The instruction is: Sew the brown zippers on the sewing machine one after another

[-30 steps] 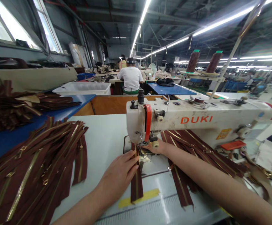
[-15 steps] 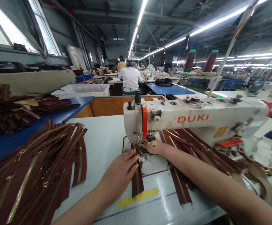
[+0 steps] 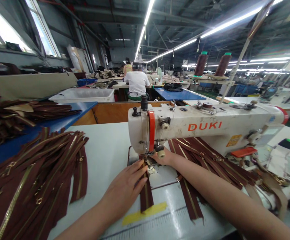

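Note:
A brown zipper (image 3: 147,196) lies lengthwise under the presser foot of the white sewing machine (image 3: 177,123). My left hand (image 3: 127,181) rests flat along its left side, fingers stretched forward with the tips on the tape by the needle. Behind the needle area, my right hand (image 3: 163,156) reaches in from the right; its fingertips are hidden by the machine head and foot, so their grip does not show. A small pale scrap (image 3: 151,170) sits beside the foot on the needle plate.
Brown zippers with gold teeth (image 3: 49,176) are heaped at left; more zippers (image 3: 202,156) lie beneath the machine arm. Yellow tape (image 3: 145,213) and a ruler scale mark the front table. A person in a white shirt (image 3: 136,83) sits ahead. Thread cones (image 3: 201,65) stand behind.
The whole view has shifted slightly, so the machine and piles sit a little further left. Both hands keep nearly the same place at the zipper. The pale scrap by the foot shows more.

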{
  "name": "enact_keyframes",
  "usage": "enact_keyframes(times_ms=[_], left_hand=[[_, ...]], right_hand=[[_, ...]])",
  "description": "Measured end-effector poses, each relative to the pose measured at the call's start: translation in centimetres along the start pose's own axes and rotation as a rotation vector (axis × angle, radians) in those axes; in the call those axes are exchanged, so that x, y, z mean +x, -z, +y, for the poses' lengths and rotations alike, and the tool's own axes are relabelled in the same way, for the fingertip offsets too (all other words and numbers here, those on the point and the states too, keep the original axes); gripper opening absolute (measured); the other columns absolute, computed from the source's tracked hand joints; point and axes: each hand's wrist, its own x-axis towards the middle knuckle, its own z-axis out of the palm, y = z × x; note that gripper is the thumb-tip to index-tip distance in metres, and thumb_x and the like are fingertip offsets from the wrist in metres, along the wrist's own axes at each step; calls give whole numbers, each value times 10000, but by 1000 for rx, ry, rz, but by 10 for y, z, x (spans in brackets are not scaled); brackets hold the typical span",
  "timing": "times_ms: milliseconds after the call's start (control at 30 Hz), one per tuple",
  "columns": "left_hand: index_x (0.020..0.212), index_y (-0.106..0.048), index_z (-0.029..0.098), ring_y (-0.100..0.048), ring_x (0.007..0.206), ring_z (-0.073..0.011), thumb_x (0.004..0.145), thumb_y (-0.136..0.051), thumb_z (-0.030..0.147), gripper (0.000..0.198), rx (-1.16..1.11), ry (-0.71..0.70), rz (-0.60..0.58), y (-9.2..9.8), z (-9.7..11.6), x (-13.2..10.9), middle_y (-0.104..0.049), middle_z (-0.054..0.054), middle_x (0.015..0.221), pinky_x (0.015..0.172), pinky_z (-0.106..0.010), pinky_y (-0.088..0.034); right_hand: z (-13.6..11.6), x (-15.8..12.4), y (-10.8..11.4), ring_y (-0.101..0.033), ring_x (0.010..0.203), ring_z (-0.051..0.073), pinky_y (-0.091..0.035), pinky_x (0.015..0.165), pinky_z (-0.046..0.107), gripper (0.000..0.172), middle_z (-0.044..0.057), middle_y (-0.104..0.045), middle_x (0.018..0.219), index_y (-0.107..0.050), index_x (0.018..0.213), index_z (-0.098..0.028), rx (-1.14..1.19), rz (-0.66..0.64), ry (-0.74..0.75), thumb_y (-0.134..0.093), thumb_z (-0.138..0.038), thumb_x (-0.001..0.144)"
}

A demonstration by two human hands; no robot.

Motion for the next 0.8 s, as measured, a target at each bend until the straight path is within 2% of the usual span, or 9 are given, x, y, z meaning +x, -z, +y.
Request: enact_keyframes(times_ms=[233, 500, 667, 800], left_hand=[[1219, -569, 202, -535, 1193, -218, 951, -408, 307, 330, -20, 10, 1, -3, -1, -1, -567, -77, 1312, 1008, -403, -450], [1215, -563, 192, -535, 1189, -222, 959, -383, 310, 334, -42, -31, 21, 0, -1, 1, -571, -86, 1299, 999, -399, -456], [1210, -574, 196, -538, 1189, -225, 940, -436, 319, 326, -17, -19, 4, 1, 0, -1, -568, -91, 1307, 997, -393, -458], [1213, -580, 200, -543, 1185, -237, 914, -491, 318, 333, 7, -8, 2, 2, 2, -3, -561, -100, 1316, 992, -401, -462]], right_hand=[[-6, 1, 0, -629, 865, 198, -499, 863, 329, 170, 24, -695, 807, -671, 823, -184, -29, -79, -42, -508, -134, 816], [-16, 0, 4, -625, 950, 205, -478, 920, 335, 168, 11, -704, 849, -682, 848, -224, -52, -82, -58, -524, -167, 836], [-21, -1, 6, -642, 858, 189, -496, 877, 313, 145, 5, -709, 828, -685, 884, -208, -83, -80, -63, -546, -235, 855], [-28, -14, 13, -635, 782, 194, -503, 789, 296, 123, 30, -696, 768, -688, 836, -176, -163, -47, -89, -565, -183, 838]])
